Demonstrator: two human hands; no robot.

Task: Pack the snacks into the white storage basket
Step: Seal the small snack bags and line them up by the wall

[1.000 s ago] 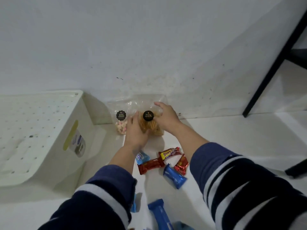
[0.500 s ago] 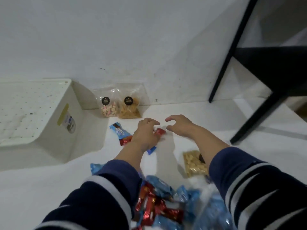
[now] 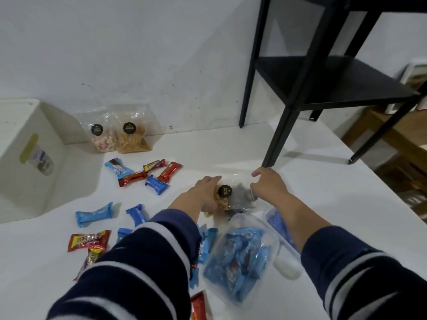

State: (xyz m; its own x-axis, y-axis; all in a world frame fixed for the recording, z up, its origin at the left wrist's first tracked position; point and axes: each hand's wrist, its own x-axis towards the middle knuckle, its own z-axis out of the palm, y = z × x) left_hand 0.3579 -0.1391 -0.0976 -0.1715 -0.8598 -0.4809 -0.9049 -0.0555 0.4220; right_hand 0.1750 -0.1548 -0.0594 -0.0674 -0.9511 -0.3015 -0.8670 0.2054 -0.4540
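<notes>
Hands grip one clear snack bag: left hand clasping, right hand pinching.

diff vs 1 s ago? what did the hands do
Both hands let go of the clear pouch of sticks by the wall and pulled back toward the person. The left hand and right hand now grip another clear pouch with a black sticker. The two wall pouches, white basket and loose bars stayed put.
</notes>
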